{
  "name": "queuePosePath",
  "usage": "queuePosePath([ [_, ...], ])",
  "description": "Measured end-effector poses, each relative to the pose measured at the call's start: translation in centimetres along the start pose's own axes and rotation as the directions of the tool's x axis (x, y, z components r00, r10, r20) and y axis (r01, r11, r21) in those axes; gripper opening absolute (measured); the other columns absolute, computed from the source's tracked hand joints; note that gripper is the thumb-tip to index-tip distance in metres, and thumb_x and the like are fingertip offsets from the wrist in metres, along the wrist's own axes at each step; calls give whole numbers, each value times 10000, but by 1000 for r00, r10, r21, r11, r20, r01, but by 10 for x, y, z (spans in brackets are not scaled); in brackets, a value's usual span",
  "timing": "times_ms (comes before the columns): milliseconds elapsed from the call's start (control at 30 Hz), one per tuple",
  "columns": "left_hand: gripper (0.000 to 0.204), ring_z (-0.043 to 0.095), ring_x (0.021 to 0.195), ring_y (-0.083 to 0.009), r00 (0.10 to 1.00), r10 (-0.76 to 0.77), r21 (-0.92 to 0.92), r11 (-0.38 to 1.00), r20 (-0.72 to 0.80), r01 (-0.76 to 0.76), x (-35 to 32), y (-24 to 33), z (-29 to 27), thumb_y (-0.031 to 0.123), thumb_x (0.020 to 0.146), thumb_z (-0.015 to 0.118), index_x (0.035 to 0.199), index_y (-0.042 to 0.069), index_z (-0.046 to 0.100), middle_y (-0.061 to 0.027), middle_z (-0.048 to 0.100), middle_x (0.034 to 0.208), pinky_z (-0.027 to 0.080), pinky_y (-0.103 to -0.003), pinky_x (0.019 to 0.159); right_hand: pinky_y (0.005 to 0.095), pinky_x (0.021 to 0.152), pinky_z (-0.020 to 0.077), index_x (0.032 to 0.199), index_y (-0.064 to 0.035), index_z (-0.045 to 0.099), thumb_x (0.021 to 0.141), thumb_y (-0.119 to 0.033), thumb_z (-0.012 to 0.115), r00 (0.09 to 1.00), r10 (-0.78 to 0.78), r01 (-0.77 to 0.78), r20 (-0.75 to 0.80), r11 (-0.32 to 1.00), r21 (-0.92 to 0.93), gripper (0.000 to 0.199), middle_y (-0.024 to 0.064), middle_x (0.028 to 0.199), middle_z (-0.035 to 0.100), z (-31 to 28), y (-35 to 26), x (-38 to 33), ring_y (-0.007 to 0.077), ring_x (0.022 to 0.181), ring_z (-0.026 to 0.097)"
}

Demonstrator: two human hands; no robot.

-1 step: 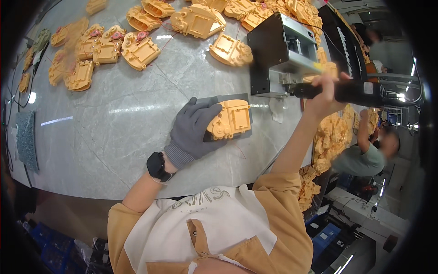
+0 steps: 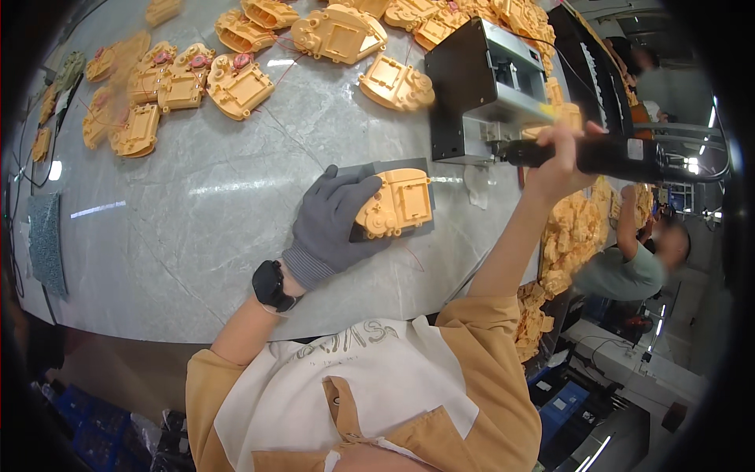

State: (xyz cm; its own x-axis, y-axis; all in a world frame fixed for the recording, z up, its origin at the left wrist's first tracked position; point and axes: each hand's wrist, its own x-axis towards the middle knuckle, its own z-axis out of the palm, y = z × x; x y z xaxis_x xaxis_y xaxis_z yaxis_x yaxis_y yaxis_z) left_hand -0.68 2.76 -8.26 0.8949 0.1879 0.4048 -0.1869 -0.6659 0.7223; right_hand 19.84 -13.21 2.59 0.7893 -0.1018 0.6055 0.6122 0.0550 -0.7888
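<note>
My left hand (image 2: 330,220), in a grey glove, grips the left end of a pale orange plastic housing (image 2: 410,200). The housing lies face up, with its rectangular recess showing, on a dark flat block (image 2: 425,230). My bare right hand (image 2: 560,164) is wrapped round a black electric screwdriver (image 2: 621,160), held almost level. Its tip points left and reaches the front of a black and silver screw feeder (image 2: 460,102); whether a screw sits on the bit is too small to tell. A thin red wire (image 2: 413,256) trails from under the housing.
Several similar housings (image 2: 240,85) lie at the far left, some with red round parts. More pile up (image 2: 570,236) along the right side. A white scrap (image 2: 476,186) lies below the feeder, and a teal pad (image 2: 47,244) at the left edge. A co-worker (image 2: 629,271) sits at the right.
</note>
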Motion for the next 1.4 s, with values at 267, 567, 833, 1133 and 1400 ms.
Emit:
queuePosePath([
  [267, 748, 538, 984, -303, 1000, 10, -15, 1000, -17, -11, 3, -1, -1, 314, 570, 796, 1202, 94, 461, -125, 557, 1045, 357, -503, 987, 297, 487, 431, 1177, 1, 305, 722, 90, 532, 979, 80, -126, 185, 959, 253, 517, 67, 621, 500, -15, -52, -84, 137, 447, 462],
  [567, 745, 531, 1018, -303, 1000, -5, -21, 1000, 25, 6, -1, -1, -3, 313, 569, 795, 1199, 92, 463, -136, 547, 1090, 354, -498, 988, 262, 512, 437, 1152, 29, 381, 709, 101, 539, 996, -77, 79, -37, 996, 37, 476, 68, 562, 513, -4, -24, 0, 120, 449, 474],
  [833, 756, 522, 1018, -307, 999, 0, 31, 1000, 42, -1, -3, -3, 0, 313, 579, 797, 1207, 87, 444, -115, 548, 1086, 350, -493, 990, 249, 504, 435, 1051, 49, 421, 701, 122, 551, 1000, 3, -4, -21, 999, -43, 381, 62, 561, 532, 9, -1, 0, 122, 452, 495],
  [1133, 743, 529, 1008, -292, 1000, 10, 19, 1000, 11, -10, -3, -1, -2, 320, 583, 799, 1200, 86, 458, -95, 557, 1068, 361, -488, 985, 247, 469, 416, 1049, 18, 420, 694, 105, 569, 992, 117, -109, 52, 984, -140, 394, 42, 558, 511, -1, -3, -27, 104, 432, 483],
  [1400, 753, 537, 1001, -308, 1000, 16, -32, 999, -14, -16, -2, -1, -3, 308, 582, 798, 1206, 88, 438, -119, 565, 1056, 364, -498, 976, 301, 519, 432, 1174, 5, 321, 732, 76, 532, 998, 7, 2, -56, 985, 174, 495, 68, 602, 504, -15, -54, -64, 140, 446, 452],
])
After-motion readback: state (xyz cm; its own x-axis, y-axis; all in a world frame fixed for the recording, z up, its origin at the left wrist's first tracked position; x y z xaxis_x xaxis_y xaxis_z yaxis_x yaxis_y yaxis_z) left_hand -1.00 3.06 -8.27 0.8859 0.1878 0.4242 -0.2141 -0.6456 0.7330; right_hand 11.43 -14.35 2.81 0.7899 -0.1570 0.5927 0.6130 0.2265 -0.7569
